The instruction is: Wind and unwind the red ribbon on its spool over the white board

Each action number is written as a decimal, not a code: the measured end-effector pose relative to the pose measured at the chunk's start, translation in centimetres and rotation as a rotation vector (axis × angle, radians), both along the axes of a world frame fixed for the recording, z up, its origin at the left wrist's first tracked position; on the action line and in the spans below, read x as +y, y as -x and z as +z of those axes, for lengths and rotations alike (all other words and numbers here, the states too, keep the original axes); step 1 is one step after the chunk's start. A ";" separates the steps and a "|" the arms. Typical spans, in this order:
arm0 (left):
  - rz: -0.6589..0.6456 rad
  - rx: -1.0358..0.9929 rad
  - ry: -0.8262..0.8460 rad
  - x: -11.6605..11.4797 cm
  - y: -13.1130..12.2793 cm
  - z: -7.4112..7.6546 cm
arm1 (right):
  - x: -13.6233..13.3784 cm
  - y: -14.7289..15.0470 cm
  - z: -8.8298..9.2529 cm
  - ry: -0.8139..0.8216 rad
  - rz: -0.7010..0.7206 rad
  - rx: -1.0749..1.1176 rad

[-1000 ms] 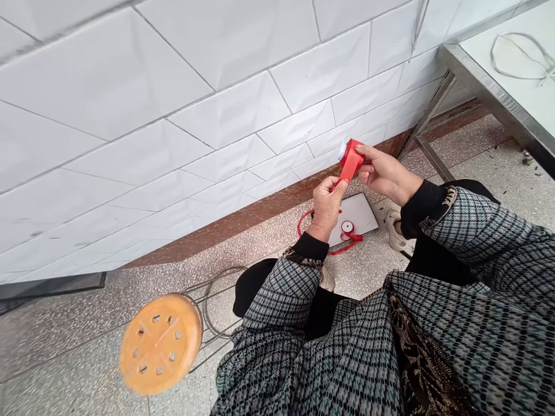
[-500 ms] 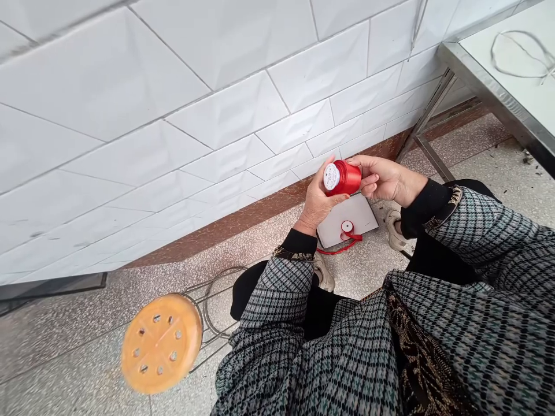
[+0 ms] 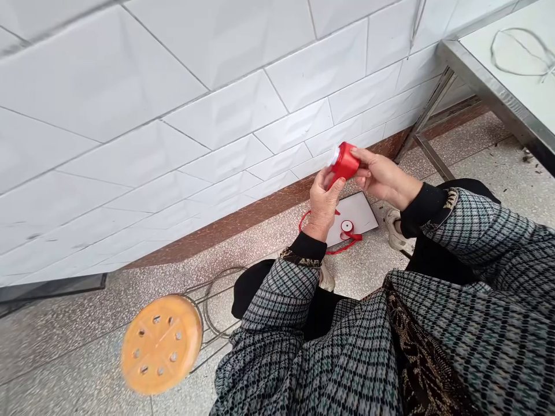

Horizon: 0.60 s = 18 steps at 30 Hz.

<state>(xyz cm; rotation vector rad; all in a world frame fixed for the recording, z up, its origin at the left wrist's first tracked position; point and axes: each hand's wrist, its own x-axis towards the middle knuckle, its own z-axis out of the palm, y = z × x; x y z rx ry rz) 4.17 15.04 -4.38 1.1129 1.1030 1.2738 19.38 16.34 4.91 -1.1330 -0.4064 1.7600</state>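
Observation:
My right hand [image 3: 381,176] grips a red ribbon spool [image 3: 344,160] with a white end, held up in front of the tiled wall. Just below and left of the spool, my left hand [image 3: 324,203] pinches the red ribbon that comes off it. On the floor beneath my hands lies a white board [image 3: 361,211] with a smaller red ribbon spool [image 3: 347,228] on it and a loop of loose red ribbon [image 3: 303,222] around it.
An orange round stool [image 3: 161,342] with a wire frame stands at lower left. A steel table [image 3: 498,86] with a wire loop on top is at upper right, its legs against the white tiled wall [image 3: 173,115]. My shoes rest on the speckled floor.
The spool has turned and risen slightly in my right hand. My left hand has dropped from cupping the spool to pinching the ribbon beneath it.

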 end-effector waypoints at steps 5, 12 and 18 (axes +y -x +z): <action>-0.038 -0.006 0.046 -0.9 0.0 0.6 | 1.8 -1.7 -0.3 0.041 -0.057 0.045; -0.061 0.085 -0.008 0.2 0.9 -0.8 | 1.6 -1.8 0.2 0.118 0.085 0.107; -0.196 0.094 -0.247 2.0 2.8 -0.8 | 1.3 -2.1 0.7 0.204 0.316 0.170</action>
